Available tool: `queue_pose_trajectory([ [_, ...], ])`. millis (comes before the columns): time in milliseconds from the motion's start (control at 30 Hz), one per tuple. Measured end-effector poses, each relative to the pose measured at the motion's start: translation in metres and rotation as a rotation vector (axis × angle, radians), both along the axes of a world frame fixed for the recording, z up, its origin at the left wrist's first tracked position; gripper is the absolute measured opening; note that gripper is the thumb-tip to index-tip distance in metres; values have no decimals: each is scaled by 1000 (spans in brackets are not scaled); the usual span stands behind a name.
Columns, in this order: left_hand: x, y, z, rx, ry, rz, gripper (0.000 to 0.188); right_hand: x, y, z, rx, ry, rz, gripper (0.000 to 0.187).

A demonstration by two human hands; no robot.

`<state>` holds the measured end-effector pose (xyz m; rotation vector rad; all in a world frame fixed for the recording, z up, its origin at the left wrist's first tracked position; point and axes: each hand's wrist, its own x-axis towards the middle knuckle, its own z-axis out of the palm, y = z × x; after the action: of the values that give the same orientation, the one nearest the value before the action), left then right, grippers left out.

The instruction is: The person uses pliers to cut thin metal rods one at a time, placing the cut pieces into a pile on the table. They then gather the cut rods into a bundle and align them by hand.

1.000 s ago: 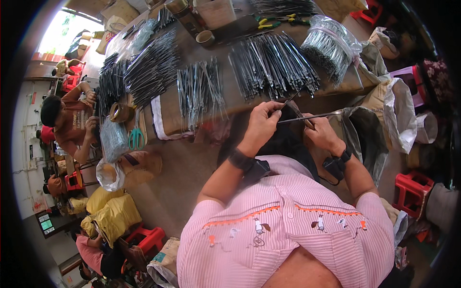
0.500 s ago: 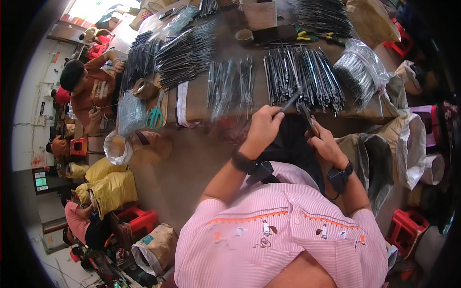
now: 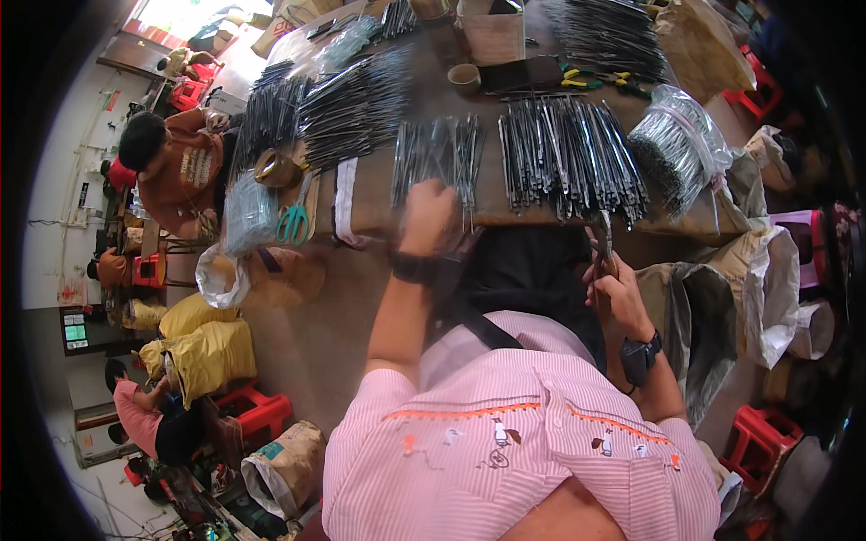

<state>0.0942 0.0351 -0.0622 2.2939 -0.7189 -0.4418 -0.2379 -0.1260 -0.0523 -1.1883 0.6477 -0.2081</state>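
Observation:
My left hand (image 3: 428, 216) is over the front end of a small pile of thin grey strips (image 3: 442, 144) at the table's edge. It is blurred, its fingers are bent downward, and whether they pinch a strip is hidden. My right hand (image 3: 618, 293) is closed around the handles of a pair of pliers (image 3: 606, 236), just off the table's front edge. Their jaws point up, beside the near ends of a wider row of dark glossy strips (image 3: 568, 158). Those strips lie side by side, pointing away from me.
More dark strips (image 3: 352, 104) are piled back left, others (image 3: 613, 36) back right. A plastic-wrapped bundle (image 3: 681, 140) lies at right. Teal scissors (image 3: 293, 224) and a tape roll (image 3: 273, 169) are at left. Open sacks (image 3: 699, 298) stand by my right arm. A co-worker (image 3: 185, 171) sits at left.
My left hand has moved left from the wide row, where it held a thin dark strip, to the small pile. My right hand has shifted slightly right and down with the pliers.

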Motion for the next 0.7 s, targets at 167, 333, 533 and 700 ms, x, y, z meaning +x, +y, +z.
queue_pose_trajectory([
  [167,-28,-15,33,106,-420,58,30,-8,1,4,55,8,-30,66],
  [333,-49,-70,10,172,-335,7,30,7,11,9,81,-1,9,64],
  [533,-44,-81,-20,277,-167,-64,38,0,14,8,77,-18,42,64],
  [700,-40,-64,-16,271,-342,-116,23,-24,5,2,160,43,-199,59],
])
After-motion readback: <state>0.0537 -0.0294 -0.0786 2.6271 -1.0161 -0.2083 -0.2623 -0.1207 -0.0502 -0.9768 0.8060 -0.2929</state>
